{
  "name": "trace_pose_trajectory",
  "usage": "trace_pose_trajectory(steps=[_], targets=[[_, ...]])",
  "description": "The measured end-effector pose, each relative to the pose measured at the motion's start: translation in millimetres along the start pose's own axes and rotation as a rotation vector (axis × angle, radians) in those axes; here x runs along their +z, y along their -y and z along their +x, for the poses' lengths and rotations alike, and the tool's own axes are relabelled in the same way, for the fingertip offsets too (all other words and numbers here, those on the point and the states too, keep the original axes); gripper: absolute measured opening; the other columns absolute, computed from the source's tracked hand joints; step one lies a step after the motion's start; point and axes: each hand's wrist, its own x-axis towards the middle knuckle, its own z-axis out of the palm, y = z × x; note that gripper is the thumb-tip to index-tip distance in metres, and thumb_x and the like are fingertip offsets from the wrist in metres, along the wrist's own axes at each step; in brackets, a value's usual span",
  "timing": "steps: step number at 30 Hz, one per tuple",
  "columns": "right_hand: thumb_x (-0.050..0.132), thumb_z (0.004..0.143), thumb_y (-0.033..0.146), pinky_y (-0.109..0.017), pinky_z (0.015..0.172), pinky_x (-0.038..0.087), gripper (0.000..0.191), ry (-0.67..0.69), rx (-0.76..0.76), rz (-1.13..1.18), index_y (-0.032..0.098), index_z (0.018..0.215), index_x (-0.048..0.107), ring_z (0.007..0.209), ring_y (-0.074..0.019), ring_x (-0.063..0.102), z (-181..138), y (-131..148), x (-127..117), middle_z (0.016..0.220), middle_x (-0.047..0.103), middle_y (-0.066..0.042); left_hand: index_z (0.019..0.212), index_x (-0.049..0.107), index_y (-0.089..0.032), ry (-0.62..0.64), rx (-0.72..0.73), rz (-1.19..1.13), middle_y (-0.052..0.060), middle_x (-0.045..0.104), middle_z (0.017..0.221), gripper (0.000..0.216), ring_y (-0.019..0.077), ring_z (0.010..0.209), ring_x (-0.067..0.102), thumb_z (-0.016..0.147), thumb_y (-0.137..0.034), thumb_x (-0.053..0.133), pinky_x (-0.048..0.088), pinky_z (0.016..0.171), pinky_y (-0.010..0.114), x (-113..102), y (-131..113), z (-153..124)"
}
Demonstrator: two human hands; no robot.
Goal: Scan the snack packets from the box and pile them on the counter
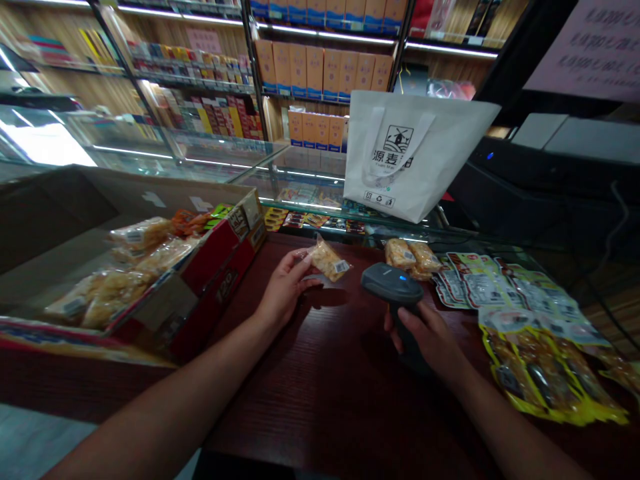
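Between the thumb and fingers of my left hand [287, 283] is a clear-wrapped snack pack [329, 260], pale yellow inside, held just above the counter. Its white barcode label faces up and to the right. My right hand [427, 333] is wrapped around the handle of a dark grey barcode scanner [393, 285], a blue light lit on top. The scanner's head points left, towards the pack, with a gap between them. Just behind the scanner, several similar wrapped snack packs [413, 257] lie together on the counter.
An open cardboard box [200, 293] with more wrapped snacks stands at left. A white paper bag [415, 147] stands behind, on the glass display case [300, 177]. Flat snack packets [480, 280] and yellow-edged pouches [545, 367] cover the right of the dark red counter [300, 400].
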Motion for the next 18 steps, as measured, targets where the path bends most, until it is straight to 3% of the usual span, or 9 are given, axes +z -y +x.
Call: trace_pose_trajectory(steps=[10, 18], targets=[[0.053, 0.098, 0.052, -0.027, 0.050, 0.042, 0.036, 0.031, -0.073, -0.187, 0.020, 0.083, 0.061, 0.048, -0.0141, 0.055, -2.0, 5.5, -2.3, 0.055, 0.061, 0.002, 0.104, 0.062, -0.019, -0.017, 0.069, 0.023, 0.003, 0.069, 0.104, 0.039, 0.0167, 0.090, 0.067, 0.073, -0.033, 0.082, 0.059, 0.069, 0.026, 1.0, 3.3, 1.7], [0.051, 0.099, 0.054, -0.027, 0.051, 0.044, 0.036, 0.057, -0.097, -0.176, 0.022, 0.085, 0.059, 0.050, -0.0141, 0.057, -1.1, 0.6, -4.3, 0.068, 0.067, -0.001, 0.102, 0.062, -0.020, -0.022, 0.101, 0.041, 0.002, 0.068, 0.099, 0.034, 0.0139, 0.081, 0.065, 0.076, -0.034, 0.078, 0.058, 0.070, 0.026, 1.9, 6.4, 2.0]])
